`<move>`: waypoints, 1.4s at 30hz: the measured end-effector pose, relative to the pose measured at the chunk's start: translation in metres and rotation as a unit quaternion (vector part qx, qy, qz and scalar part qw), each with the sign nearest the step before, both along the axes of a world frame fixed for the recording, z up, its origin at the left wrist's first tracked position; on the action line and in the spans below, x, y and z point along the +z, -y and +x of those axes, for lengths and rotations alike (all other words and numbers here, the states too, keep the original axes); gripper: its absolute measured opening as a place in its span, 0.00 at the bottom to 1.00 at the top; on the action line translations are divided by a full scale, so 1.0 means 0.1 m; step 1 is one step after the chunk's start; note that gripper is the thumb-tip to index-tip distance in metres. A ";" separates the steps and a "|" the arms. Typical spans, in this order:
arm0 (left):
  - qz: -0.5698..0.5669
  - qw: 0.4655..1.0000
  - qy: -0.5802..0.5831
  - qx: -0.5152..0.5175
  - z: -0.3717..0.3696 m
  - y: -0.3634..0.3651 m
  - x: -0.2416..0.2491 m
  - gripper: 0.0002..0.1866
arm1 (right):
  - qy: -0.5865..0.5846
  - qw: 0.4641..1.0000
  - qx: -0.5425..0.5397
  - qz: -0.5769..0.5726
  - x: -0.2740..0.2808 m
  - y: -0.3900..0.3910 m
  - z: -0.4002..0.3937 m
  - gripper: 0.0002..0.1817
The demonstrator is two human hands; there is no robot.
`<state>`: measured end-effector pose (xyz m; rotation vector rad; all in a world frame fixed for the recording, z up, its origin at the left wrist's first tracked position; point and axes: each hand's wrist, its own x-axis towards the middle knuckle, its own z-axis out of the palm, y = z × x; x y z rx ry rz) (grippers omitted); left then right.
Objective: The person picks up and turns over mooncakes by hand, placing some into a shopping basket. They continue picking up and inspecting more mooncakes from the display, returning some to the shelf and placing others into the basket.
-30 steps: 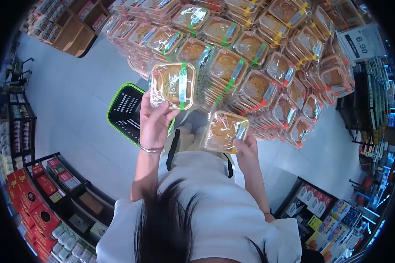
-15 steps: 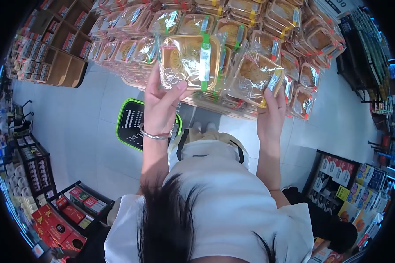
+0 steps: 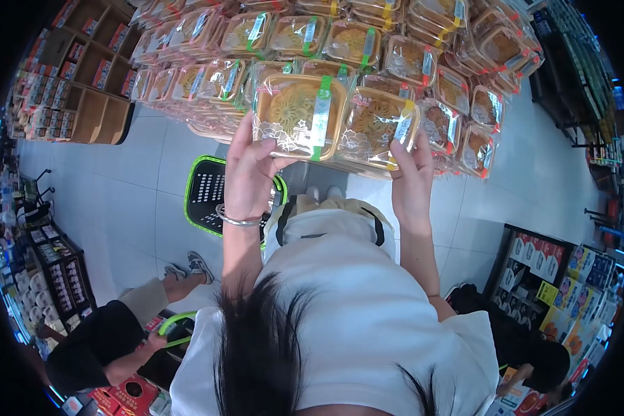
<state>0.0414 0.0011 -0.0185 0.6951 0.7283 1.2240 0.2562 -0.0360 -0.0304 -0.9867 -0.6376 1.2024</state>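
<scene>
"What do your hands have hold of?"

"My left hand (image 3: 249, 173) is closed on the lower edge of the green-taped pack (image 3: 295, 114), thumb in front. My right hand (image 3: 412, 173) pinches the yellow-taped pack (image 3: 378, 128) by its lower right corner. I hold them side by side, close together, their clear wrapped faces towards me."

"And the surface they're over?"

"They're in front of the near edge of a broad display of wrapped packs (image 3: 187, 83), stacked in crowded rows, with green, yellow and red tape. The packs hide whatever bears them."

"What's around you?"

"Pale tiled floor (image 3: 125, 194). A black basket with a green rim (image 3: 188, 197) is below my left hand, partly hidden by my arm. A wooden shelf (image 3: 93, 111) stands beyond the display's left end, and dark shelving (image 3: 568, 83) is across the floor on the right. Behind me on the left is a person in a dark top (image 3: 97, 343), one hand at a green handle (image 3: 177, 321). At the lower right, another person in dark clothes (image 3: 520, 340) is beside a black rack of boxes (image 3: 527, 263)."
</scene>
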 end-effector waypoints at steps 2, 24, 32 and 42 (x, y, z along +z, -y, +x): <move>0.004 1.000 -0.017 0.000 -0.04 -0.01 -0.04 0.29 | 0.016 1.000 0.001 0.006 -0.01 0.00 0.00 0.24; -0.010 0.999 -0.042 -0.017 -0.16 0.15 -0.14 0.38 | 0.028 0.999 0.029 -0.023 -0.14 0.20 -0.01 0.24; 0.005 0.989 -0.127 -0.075 -0.12 0.18 -0.05 0.42 | 0.011 1.000 0.007 -0.014 -0.13 0.32 -0.03 0.23; 0.018 0.974 -0.215 -0.064 -0.05 0.11 -0.02 0.27 | 0.021 1.000 0.006 -0.013 -0.09 0.29 0.03 0.24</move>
